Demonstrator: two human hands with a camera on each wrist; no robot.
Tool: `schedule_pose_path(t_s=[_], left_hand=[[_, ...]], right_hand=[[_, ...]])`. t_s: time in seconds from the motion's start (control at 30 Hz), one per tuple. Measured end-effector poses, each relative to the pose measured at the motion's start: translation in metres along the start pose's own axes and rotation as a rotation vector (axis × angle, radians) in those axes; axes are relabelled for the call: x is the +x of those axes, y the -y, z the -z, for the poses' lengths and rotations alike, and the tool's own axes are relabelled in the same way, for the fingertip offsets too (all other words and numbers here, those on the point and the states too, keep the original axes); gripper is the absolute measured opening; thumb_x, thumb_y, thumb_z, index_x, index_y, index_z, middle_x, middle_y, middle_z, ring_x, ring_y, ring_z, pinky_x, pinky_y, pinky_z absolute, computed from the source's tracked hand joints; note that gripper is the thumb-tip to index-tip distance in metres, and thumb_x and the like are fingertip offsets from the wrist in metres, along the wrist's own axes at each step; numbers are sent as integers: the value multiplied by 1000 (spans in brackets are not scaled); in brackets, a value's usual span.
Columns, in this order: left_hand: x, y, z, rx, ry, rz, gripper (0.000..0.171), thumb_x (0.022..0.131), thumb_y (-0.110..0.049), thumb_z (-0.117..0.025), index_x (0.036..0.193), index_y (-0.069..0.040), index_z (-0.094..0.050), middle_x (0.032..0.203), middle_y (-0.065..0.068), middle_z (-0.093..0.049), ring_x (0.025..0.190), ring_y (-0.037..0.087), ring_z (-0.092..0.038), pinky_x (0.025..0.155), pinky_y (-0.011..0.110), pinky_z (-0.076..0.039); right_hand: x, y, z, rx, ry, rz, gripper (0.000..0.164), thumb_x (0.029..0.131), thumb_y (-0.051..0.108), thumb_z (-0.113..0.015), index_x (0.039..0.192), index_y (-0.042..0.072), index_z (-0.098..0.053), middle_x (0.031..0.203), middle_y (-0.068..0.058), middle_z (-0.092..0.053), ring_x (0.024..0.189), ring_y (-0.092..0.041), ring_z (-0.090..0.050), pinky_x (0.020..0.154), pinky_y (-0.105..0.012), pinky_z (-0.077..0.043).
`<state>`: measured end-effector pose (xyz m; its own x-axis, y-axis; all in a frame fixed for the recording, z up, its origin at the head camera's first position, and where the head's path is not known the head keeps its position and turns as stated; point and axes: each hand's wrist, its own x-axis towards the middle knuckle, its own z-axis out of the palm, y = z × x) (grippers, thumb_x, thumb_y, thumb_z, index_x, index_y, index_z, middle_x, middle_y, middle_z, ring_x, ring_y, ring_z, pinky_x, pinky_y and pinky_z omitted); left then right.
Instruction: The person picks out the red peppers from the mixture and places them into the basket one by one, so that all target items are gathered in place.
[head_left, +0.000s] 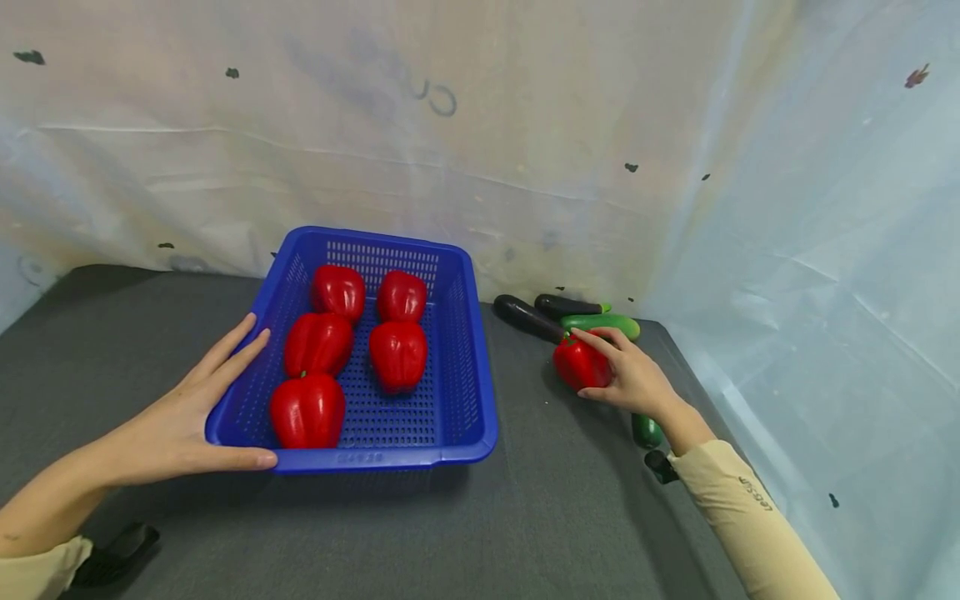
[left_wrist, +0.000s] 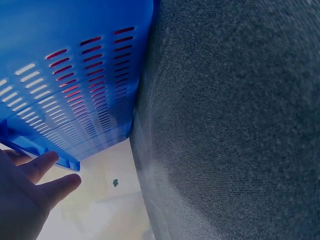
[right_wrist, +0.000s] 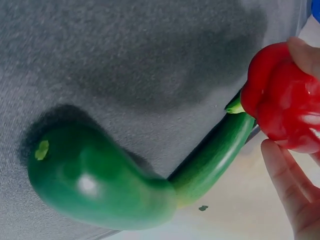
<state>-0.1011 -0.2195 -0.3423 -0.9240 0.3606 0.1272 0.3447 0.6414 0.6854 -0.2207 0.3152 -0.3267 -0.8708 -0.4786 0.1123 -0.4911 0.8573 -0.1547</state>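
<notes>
A blue plastic basket point(head_left: 457, 433) holds several red bell peppers point(head_left: 397, 357) in two rows. My left hand point(head_left: 183, 425) spreads around its near left corner, thumb along the front rim and straight fingers against the left side; the left wrist view shows these fingers point(left_wrist: 59, 190) beside the rim from outside. To the right of the basket, my right hand point(head_left: 637, 375) grips another red bell pepper point(head_left: 579, 363) between thumb and fingers. In the right wrist view, that pepper is in front of a green zucchini point(right_wrist: 220, 155), and a large dark green vegetable point(right_wrist: 100, 180) lies closer to the camera.
Two dark eggplants point(head_left: 525, 317) and the zucchini lie by the back wall, behind the held pepper. Part of a green vegetable point(head_left: 647, 431) shows under the right wrist. Plastic sheeting point(head_left: 525, 125) rises behind and at the right of the grey table point(head_left: 540, 500).
</notes>
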Motion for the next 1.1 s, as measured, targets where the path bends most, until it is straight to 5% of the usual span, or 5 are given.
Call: schedule_pose_path(t_s=[0.27, 0.67, 1.1], left_hand=[[0, 0, 0, -5, 0, -8, 121, 67, -30, -83, 155, -25, 0, 161, -1, 17, 133, 56, -15, 82, 78, -33], [0, 0, -1, -1, -5, -3, 121, 67, -31, -84, 156, -25, -1, 161, 0, 16, 134, 56, -14, 82, 79, -32], [0, 2, 0, -7, -3, -9, 122, 67, -31, -84, 156, -25, 0, 161, 0, 16, 133, 56, -15, 82, 78, -34]], right_hand=[[0, 10, 2, 24, -28, 27, 88, 73, 35, -83, 148, 28, -37, 143, -9, -37, 75, -15, -61, 68, -37, -53], [1, 24, 4, 99, -58, 99, 88, 73, 30, -84, 147, 28, -38, 142, -10, -39, 95, -24, -65, 70, -39, -58], [5, 48, 10, 132, -99, 171, 87, 72, 31, -85, 147, 28, -40, 141, -9, -41, 99, -23, -63, 71, -37, -58]])
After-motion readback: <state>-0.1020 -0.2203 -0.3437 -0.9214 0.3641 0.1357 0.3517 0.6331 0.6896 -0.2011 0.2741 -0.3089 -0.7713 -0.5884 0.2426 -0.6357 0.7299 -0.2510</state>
